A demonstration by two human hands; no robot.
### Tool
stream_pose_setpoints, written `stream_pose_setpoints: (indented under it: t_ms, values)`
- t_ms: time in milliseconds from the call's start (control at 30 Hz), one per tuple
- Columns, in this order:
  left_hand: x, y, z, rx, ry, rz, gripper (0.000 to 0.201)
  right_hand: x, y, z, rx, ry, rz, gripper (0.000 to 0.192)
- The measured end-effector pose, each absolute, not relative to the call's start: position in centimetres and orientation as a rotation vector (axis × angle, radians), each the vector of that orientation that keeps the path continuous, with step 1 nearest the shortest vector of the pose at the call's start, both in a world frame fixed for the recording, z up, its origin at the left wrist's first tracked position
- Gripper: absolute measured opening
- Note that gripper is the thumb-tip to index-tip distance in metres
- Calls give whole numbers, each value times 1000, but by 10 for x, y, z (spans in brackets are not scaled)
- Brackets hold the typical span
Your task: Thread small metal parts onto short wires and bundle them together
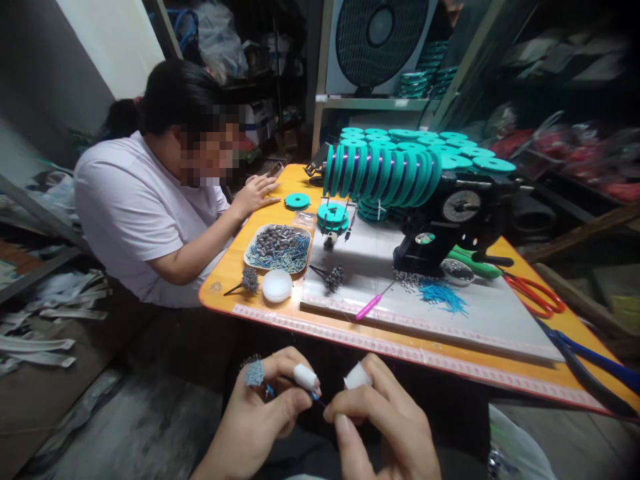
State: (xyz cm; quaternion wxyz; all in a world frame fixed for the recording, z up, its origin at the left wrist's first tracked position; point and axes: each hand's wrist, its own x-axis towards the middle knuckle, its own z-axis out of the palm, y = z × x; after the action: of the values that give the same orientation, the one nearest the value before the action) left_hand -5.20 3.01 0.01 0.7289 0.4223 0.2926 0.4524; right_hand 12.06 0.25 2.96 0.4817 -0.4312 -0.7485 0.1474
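We see the left hand (260, 413) pinched on a bead cluster (254, 373) and the right hand (380, 420) nipping a thin blue wire (316, 397) at six o'clock, below the orange table (350, 337). At twelve o'clock teal spools (383, 170) crowd a black machine (450, 223) before cluttered shelves; at ten a co-worker (145, 207) sits beside a tray (279, 248).

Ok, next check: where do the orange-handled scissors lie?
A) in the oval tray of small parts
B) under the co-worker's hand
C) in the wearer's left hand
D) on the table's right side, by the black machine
D: the orange-handled scissors lie flat on the table at its right side, just right of the black machine, with no hand on them.
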Motion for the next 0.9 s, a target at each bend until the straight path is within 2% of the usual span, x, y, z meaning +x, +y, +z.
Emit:
stream_pose_setpoints:
  t_ms: [367, 467, 600, 767, 900]
  values:
    - [-53, 31, 7, 1081, 777, 1013, 6, 114, 1, 28, -1111, -1764, 348, 16]
    - [-52, 30, 16, 1275, 912, 1052, 4, 111, 3, 24, -1126, -1713, 210, 16]
    - [-49, 29, 22, 1454, 1066, 1072, 13, 116, 6, 22, -1136, -1856, 86, 14]
    - [-51, 28, 20, 1583, 1115, 1091, 13, 127, 8, 24, -1089, -2030, -108, 25]
    - [-54, 27, 16, 1706, 1126, 1090, 12, 130, 9, 21, -1073, -2064, -107, 27]
